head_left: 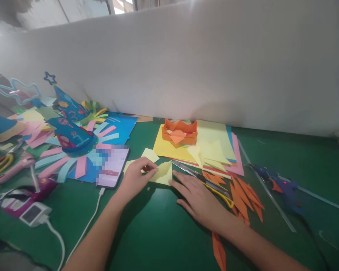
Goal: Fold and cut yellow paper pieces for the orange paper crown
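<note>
A small pale yellow sheet of paper (164,174) lies on the green table in front of me, partly bent up along its top edge. My left hand (137,175) pinches its left side between thumb and fingers. With fingers stretched out, my right hand (194,194) rests at the sheet's right edge, a fingertip touching its lower corner. Just beyond that hand lies a utility knife (211,181), next to scissors with a yellow handle (230,201). Folded orange paper pieces (240,195) are scattered to the right. More pale yellow paper (150,154) lies behind my left hand.
An orange paper crown (179,133) sits on stacked coloured sheets (214,139). Leftward are a phone (113,169), blue party hats (73,131), a white cable (94,212) and a power strip (31,195). A blue glue gun (282,188) lies right, beside a clear strip (267,186).
</note>
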The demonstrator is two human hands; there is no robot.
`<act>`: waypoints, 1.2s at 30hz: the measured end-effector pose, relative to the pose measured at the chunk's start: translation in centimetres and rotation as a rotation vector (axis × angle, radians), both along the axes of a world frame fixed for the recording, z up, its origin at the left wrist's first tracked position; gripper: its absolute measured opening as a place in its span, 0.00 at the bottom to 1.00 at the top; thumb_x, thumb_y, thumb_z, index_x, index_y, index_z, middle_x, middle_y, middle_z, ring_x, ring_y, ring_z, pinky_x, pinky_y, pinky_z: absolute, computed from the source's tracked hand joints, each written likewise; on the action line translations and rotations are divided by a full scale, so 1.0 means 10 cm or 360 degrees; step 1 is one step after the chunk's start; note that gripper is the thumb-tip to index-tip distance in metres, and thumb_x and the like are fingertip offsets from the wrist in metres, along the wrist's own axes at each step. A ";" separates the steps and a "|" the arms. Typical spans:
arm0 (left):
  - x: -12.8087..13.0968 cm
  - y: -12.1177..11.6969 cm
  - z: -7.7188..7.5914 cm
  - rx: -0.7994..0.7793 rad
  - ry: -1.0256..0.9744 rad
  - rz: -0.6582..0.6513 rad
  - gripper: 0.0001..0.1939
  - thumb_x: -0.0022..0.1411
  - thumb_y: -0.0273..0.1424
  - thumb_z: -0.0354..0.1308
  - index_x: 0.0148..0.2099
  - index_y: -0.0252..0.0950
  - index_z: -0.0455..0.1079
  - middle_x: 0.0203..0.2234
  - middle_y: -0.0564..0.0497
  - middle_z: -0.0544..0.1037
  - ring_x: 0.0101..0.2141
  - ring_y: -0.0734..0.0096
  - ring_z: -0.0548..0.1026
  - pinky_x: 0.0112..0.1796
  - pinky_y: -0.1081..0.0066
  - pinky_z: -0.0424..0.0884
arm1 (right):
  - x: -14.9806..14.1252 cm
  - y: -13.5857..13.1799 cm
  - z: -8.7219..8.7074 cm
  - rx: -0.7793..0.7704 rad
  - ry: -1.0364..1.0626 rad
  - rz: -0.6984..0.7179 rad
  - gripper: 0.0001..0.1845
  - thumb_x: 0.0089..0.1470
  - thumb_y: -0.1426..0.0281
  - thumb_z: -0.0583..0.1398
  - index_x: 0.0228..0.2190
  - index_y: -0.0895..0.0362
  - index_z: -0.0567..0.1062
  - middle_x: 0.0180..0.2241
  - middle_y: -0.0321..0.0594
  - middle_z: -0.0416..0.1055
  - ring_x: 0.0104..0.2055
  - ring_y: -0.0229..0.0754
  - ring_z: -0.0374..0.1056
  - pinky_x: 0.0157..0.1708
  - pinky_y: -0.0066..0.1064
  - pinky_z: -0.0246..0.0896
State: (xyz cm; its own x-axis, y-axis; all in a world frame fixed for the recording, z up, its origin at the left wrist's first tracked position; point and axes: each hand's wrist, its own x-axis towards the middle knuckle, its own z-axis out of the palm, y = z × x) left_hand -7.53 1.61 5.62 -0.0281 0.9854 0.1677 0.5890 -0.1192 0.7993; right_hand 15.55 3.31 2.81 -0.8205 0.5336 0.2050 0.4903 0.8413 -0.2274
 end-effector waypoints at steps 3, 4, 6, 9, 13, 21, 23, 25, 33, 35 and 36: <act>-0.01 0.00 0.02 -0.0093 -0.0323 0.0017 0.08 0.58 0.35 0.56 0.32 0.36 0.66 0.30 0.53 0.71 0.30 0.73 0.70 0.32 0.73 0.67 | 0.01 0.00 0.05 -0.0066 0.0101 -0.0060 0.16 0.58 0.70 0.54 0.48 0.55 0.70 0.64 0.49 0.47 0.63 0.52 0.47 0.56 0.47 0.53; 0.00 -0.01 0.03 -0.0130 -0.0417 -0.0002 0.08 0.58 0.36 0.56 0.33 0.36 0.65 0.30 0.53 0.70 0.31 0.73 0.70 0.32 0.74 0.68 | 0.01 0.00 0.07 -0.0080 0.0134 -0.0092 0.15 0.58 0.70 0.54 0.47 0.55 0.71 0.64 0.48 0.44 0.64 0.53 0.44 0.56 0.48 0.52; 0.01 -0.03 0.05 -0.0177 -0.0538 -0.0072 0.09 0.58 0.36 0.57 0.34 0.36 0.65 0.31 0.53 0.69 0.31 0.73 0.70 0.32 0.74 0.67 | 0.02 0.02 0.09 -0.0093 0.0177 -0.0122 0.15 0.58 0.69 0.53 0.47 0.54 0.71 0.65 0.47 0.41 0.65 0.53 0.42 0.57 0.49 0.50; 0.03 -0.07 0.10 -0.0189 -0.0584 -0.0222 0.09 0.57 0.36 0.58 0.33 0.35 0.66 0.30 0.53 0.70 0.31 0.74 0.69 0.33 0.74 0.67 | 0.02 0.03 0.09 -0.0082 0.0152 -0.0025 0.18 0.59 0.70 0.52 0.50 0.54 0.68 0.65 0.44 0.44 0.65 0.51 0.42 0.58 0.49 0.47; 0.04 -0.07 0.10 -0.0172 -0.0500 -0.0323 0.08 0.58 0.34 0.58 0.32 0.35 0.67 0.28 0.52 0.71 0.30 0.73 0.69 0.33 0.74 0.66 | 0.00 0.01 0.08 -0.0092 0.0082 0.0111 0.19 0.61 0.70 0.49 0.53 0.55 0.66 0.60 0.43 0.57 0.63 0.47 0.46 0.60 0.49 0.43; -0.07 0.08 -0.09 0.0136 -0.0505 0.0554 0.14 0.55 0.36 0.57 0.43 0.37 0.62 0.33 0.52 0.71 0.30 0.73 0.71 0.28 0.75 0.68 | 0.02 -0.01 0.11 -0.0067 0.0319 0.0260 0.19 0.60 0.74 0.49 0.52 0.59 0.66 0.52 0.48 0.66 0.59 0.44 0.55 0.59 0.45 0.47; -0.14 0.11 -0.15 0.0150 -0.0266 0.0639 0.15 0.57 0.35 0.54 0.45 0.37 0.60 0.35 0.50 0.71 0.30 0.70 0.72 0.28 0.72 0.69 | 0.04 0.00 0.12 -0.0070 0.0499 0.0171 0.21 0.59 0.75 0.49 0.54 0.59 0.64 0.52 0.49 0.65 0.57 0.43 0.58 0.57 0.41 0.52; -0.21 0.13 -0.23 0.0164 0.0123 0.0653 0.14 0.58 0.32 0.51 0.47 0.36 0.60 0.36 0.47 0.71 0.31 0.66 0.73 0.33 0.65 0.70 | 0.07 0.03 0.14 -0.0047 0.0676 -0.0023 0.23 0.59 0.75 0.50 0.56 0.56 0.61 0.52 0.48 0.64 0.56 0.44 0.59 0.54 0.39 0.56; -0.35 0.18 -0.48 0.0415 0.0959 0.0464 0.11 0.60 0.28 0.47 0.41 0.33 0.68 0.45 0.37 0.70 0.46 0.52 0.69 0.46 0.52 0.66 | 0.43 0.49 0.19 0.0111 0.0886 -0.0861 0.21 0.58 0.67 0.52 0.53 0.52 0.65 0.48 0.47 0.63 0.43 0.45 0.67 0.44 0.41 0.65; -0.33 0.18 -0.49 0.0483 0.1023 0.0483 0.10 0.60 0.28 0.48 0.41 0.33 0.69 0.49 0.36 0.67 0.49 0.50 0.67 0.48 0.51 0.65 | 0.57 0.63 0.17 0.0205 0.0715 -0.0940 0.20 0.57 0.64 0.53 0.50 0.55 0.69 0.46 0.49 0.64 0.47 0.50 0.65 0.46 0.45 0.63; -0.31 0.18 -0.49 0.0509 0.1017 0.0472 0.10 0.60 0.28 0.49 0.41 0.33 0.69 0.50 0.36 0.67 0.50 0.50 0.67 0.49 0.52 0.64 | 0.62 0.68 0.17 0.0307 0.0632 -0.0976 0.21 0.56 0.63 0.53 0.50 0.56 0.69 0.46 0.50 0.65 0.49 0.53 0.64 0.47 0.48 0.61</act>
